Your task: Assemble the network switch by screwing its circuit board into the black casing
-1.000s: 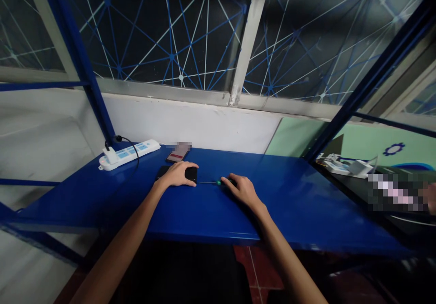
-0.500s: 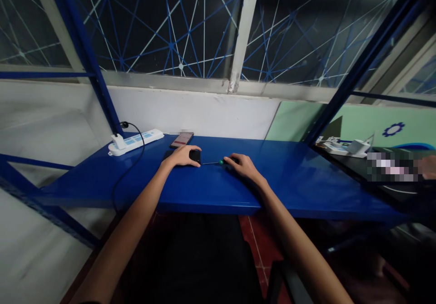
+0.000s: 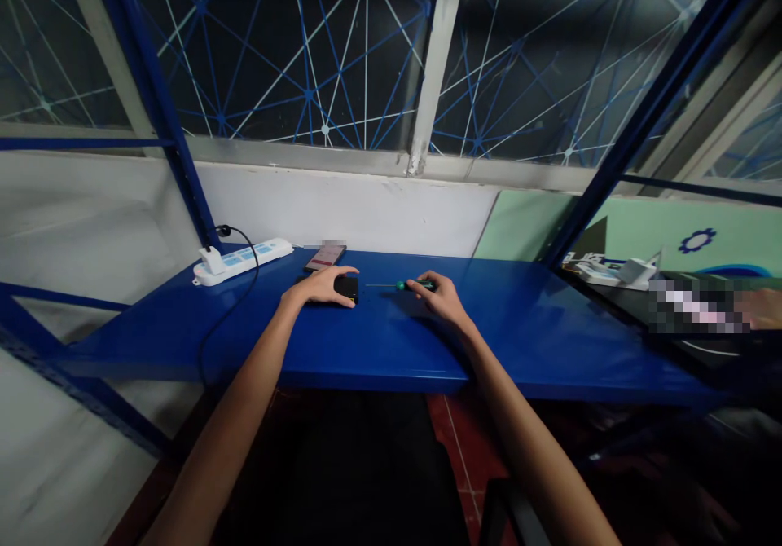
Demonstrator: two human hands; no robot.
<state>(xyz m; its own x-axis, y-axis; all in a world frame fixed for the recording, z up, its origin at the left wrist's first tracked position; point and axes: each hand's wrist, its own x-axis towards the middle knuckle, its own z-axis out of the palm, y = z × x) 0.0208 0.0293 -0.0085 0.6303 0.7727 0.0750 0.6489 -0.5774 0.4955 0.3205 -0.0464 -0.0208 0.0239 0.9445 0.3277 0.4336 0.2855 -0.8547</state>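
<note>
My left hand (image 3: 321, 285) lies flat on a small black device (image 3: 346, 288) on the blue metal table (image 3: 379, 342), fingers curved over its top. To the right, my right hand (image 3: 441, 297) pinches the green handle of a thin screwdriver (image 3: 400, 286), lifted slightly off the table. The metal shaft points left toward the black device, its tip a short way from it.
A phone (image 3: 326, 256) lies just behind the black device. A white power strip (image 3: 241, 260) with a plugged black cable sits at the back left. Blue frame posts stand at both sides. Boxes and another person's hand (image 3: 761, 306) are on the dark bench at right.
My right hand has closed on the screwdriver's handle and raised it slightly, so the shaft now sits higher and farther back. My left hand stays on the black device. The view shifted a little.
</note>
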